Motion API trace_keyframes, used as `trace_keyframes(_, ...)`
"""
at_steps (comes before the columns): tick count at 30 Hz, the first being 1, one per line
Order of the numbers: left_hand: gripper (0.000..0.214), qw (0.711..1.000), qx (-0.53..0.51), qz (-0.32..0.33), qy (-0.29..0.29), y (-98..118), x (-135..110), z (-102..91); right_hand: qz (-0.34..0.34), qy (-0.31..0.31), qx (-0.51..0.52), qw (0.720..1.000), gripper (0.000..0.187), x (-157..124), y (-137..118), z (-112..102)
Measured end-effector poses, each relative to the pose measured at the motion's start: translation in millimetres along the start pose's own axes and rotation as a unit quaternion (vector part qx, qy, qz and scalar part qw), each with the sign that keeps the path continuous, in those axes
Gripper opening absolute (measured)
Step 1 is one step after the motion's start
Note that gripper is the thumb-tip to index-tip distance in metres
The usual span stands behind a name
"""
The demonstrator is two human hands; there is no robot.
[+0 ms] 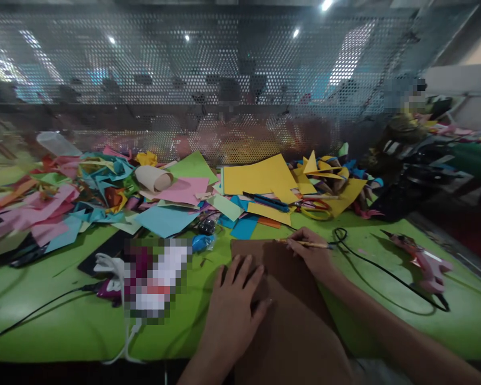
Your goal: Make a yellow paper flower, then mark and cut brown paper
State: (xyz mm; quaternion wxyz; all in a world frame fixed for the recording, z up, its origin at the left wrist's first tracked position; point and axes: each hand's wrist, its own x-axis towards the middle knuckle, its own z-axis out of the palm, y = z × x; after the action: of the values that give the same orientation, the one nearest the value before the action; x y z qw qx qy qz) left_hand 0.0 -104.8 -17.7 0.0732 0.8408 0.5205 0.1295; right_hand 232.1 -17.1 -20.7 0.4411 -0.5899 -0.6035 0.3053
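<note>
A sheet of brown paper lies on the green table in front of me and runs down past its near edge. My left hand rests on the sheet's left side with its fingers spread. Near the sheet's far right corner, my right hand is closed around a pencil. The pencil lies nearly level, its point to the left over the brown paper. I cannot tell whether the point touches the paper.
A pink glue gun and its black cord are at the right. Coloured paper scraps, yellow sheets, a blue cutter knife and scissors line the back. A purple power strip with cables sits left, before a perforated metal panel.
</note>
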Motion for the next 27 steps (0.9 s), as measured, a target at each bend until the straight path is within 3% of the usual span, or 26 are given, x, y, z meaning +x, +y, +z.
trace_keyframes(27, 0.054, 0.999, 0.036, 0.009, 0.009, -3.4, 0.3, 5.2, 0.008, 0.057, -0.057, 0.997, 0.015, -11.9, 18.7, -32.8)
